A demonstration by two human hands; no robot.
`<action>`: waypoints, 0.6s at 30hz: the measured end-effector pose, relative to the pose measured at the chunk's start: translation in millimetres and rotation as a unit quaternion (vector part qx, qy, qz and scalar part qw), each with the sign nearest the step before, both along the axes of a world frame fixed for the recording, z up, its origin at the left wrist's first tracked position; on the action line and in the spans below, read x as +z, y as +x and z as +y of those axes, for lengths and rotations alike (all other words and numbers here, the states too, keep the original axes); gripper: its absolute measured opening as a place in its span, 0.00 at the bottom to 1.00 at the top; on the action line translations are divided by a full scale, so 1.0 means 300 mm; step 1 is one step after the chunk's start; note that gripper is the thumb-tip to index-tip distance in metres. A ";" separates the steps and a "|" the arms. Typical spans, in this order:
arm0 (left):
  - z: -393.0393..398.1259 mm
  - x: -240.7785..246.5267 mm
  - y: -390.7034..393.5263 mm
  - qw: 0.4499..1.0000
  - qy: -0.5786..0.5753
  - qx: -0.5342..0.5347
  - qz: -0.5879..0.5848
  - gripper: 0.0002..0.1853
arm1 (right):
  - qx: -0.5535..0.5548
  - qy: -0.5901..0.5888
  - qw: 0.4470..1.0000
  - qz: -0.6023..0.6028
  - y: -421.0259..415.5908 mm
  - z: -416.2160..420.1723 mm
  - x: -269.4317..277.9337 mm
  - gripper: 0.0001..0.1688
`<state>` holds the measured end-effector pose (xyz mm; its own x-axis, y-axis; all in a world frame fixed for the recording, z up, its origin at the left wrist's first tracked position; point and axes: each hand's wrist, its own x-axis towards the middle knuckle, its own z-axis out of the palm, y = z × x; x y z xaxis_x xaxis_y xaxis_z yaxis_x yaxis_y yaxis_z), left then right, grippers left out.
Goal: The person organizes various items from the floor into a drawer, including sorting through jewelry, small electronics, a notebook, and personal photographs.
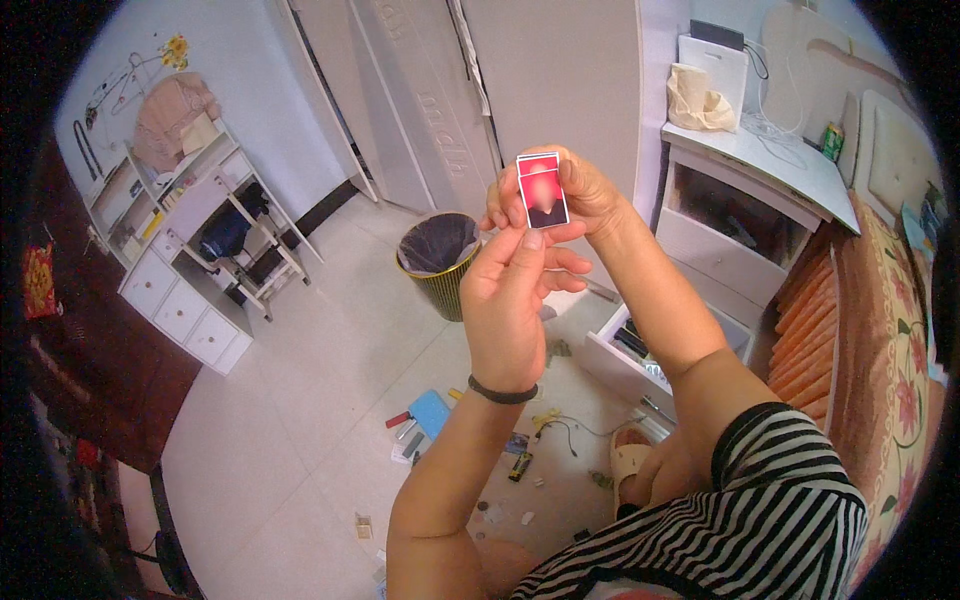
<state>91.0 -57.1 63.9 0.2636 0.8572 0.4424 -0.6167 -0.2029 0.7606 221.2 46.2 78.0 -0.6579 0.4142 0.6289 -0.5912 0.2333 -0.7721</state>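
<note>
A small stack of passport-style photos (544, 201) with red backgrounds and white borders is held up in front of me. My left hand (517, 285), with a black band on the wrist, pinches the bottom edge between thumb and fingers. From the right, my right hand (589, 191) grips the same photos, its thumb at their right edge and its fingers curled behind and to the left. One photo's upper strip shows above the front one. How many lie in the stack cannot be seen.
A lined wastebasket (439, 255) stands beyond my hands. At right, a drawer (622, 352) is pulled out, with items inside. Scattered on the floor are a blue case (430, 412), a battery (520, 466), a cable (559, 427) and small bits. A white desk (187, 300) stands left.
</note>
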 end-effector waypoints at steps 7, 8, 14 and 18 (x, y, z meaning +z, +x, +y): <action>-0.001 -0.004 0.004 1.000 0.000 -0.003 0.003 0.13 | -0.001 -0.001 1.000 -0.002 0.008 -0.001 -0.003 0.42; -0.001 -0.004 0.006 1.000 0.001 -0.003 0.003 0.13 | -0.003 -0.002 1.000 -0.006 0.013 -0.001 -0.002 0.42; -0.003 -0.003 0.002 1.000 -0.002 -0.005 0.004 0.14 | 0.000 -0.005 1.000 -0.003 0.007 -0.003 -0.004 0.41; -0.002 -0.006 0.001 1.000 0.001 -0.004 0.005 0.14 | 0.003 -0.002 1.000 0.003 0.003 -0.002 -0.006 0.41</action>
